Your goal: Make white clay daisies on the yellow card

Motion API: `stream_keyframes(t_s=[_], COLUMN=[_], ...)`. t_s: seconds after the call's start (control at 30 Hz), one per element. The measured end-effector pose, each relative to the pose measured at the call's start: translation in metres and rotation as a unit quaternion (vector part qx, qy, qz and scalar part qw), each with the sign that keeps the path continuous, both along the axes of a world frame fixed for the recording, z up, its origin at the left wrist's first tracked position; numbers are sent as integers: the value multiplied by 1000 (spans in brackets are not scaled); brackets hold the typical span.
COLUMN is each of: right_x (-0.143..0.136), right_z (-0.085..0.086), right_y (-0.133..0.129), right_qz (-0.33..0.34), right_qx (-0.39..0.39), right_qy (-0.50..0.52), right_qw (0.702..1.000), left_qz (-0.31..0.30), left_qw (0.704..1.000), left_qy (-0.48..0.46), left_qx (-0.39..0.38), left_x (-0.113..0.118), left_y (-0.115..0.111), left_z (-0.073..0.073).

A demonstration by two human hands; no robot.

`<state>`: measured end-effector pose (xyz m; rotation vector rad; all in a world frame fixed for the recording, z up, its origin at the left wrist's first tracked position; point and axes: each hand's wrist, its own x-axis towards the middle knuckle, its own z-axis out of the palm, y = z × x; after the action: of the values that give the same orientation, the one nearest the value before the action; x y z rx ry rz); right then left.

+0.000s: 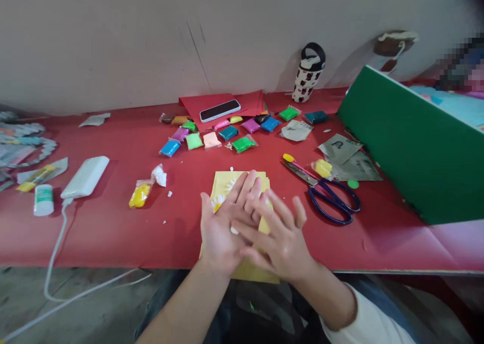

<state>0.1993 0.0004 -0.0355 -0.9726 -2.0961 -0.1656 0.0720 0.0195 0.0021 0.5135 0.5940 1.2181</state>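
White clay, or what looks like it, sits as a small piece (234,230) in the palm of my left hand (223,228), above the yellow paper (250,272); that hand lies palm up, fingers laid out, clasping nothing; my right hand (278,230) is over it, fingers spread and loose, one fingertip at the piece's edge, though I cannot tell whether it presses.

I judge the work partway along; on the far part of the yellow paper lie white petals (230,185), and near its left edge more petals with a yellow bit (218,206); the piece in my palm is not yet set down; how many more are wanted I cannot tell, since my hands hide the paper's middle.

The piece looks roundish, partly covered by the fingertip; it points no clear way, and I can make out no sure long axis; the yellow paper's own length runs away from me.

Right of the yellow paper, scissors (321,189) lie with blades toward the far left and handles toward the near right; left of it is a yellow clay packet (139,195); beyond it, on the red counter (181,243), are coloured packets (244,143) and a phone (220,111); far right of it stands a green board (412,147).
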Motion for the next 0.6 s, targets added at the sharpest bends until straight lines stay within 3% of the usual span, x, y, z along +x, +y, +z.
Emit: stream_keyframes(t_s=[0.13,0.23,0.33,0.6], right_x=[-3,-6,-9,-13], right_z=[0,-1,-1,-3], right_y=[-1,-3,-5,-9], right_qz=[35,-13,10,-37], right_qx=[6,-8,-16,-21], right_qy=[8,25,19,20], right_qw=[999,1000,1000,999], left_qz=[1,3,6,18], left_qw=[1000,1000,999,999], left_qy=[-7,7,27,33], left_qx=[20,22,17,37], left_x=[0,0,1,2], left_y=[1,3,4,4], left_z=[-2,-2,-1,-1])
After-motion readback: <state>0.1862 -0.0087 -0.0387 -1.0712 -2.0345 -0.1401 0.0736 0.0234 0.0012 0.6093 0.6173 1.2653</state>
